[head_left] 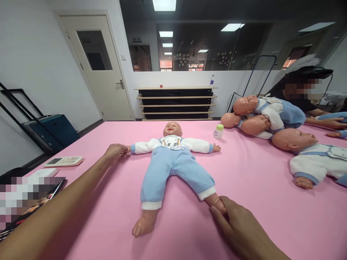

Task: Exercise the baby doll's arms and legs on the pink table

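Observation:
A baby doll [172, 162] in a white and light-blue outfit with an elephant bib lies on its back on the pink table, head away from me. Its arms are stretched out sideways and its legs are spread. My left hand [116, 153] pinches the doll's hand at the left of the picture. Around the doll's foot at the right, my right hand [238, 220] is closed, with the thumb on the near side. The doll's other foot and other hand lie untouched on the table.
Several similar dolls [271, 112] lie along the right side, some piled up. A green-capped bottle [218, 131] stands beyond the doll's arm. At the left edge lie a calculator-like device [63, 161] and a dark patterned item. Another person [300, 86] works at the far right.

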Tool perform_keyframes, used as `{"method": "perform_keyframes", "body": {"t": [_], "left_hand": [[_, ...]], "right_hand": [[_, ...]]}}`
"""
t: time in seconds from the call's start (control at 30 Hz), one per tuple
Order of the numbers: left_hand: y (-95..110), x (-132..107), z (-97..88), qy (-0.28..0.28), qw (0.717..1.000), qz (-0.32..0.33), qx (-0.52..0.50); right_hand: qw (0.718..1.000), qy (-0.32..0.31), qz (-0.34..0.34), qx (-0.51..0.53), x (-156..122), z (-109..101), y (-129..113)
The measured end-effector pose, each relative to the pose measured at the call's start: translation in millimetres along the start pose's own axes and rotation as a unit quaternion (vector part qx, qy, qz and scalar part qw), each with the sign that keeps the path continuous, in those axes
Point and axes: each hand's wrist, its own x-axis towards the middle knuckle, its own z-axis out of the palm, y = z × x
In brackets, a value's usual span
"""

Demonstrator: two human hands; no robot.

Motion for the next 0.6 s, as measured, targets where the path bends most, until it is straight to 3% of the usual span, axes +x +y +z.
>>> {"method": "perform_keyframes", "body": {"t": [0.13,0.27,0.33,0.43,0.53,0.6], "left_hand": [[31,3,5.4,0.031,0.998,0.037,-0.051],[90,-9,32.2,0.021,0.989,0.145,0.019],[120,-21,55.8,-0.001,0.972,0.198,0.126],[151,-44,101.6,-0.029,0.915,0.281,0.289],[161,-65,152.6,-0.075,0.851,0.354,0.38],[159,-74,183.1,-0.102,0.824,0.385,0.404]], "right_hand": [[1.0,0.022,-0.008,-0.005,0,-20,-3],[0.995,0.067,-0.049,-0.062,6,-45,-15],[0.985,0.086,-0.095,-0.113,11,-57,-26],[0.965,0.107,-0.154,-0.184,19,-71,-50],[0.952,0.109,-0.181,-0.221,30,-74,-79],[0.944,0.102,-0.203,-0.238,40,-68,-97]]}}
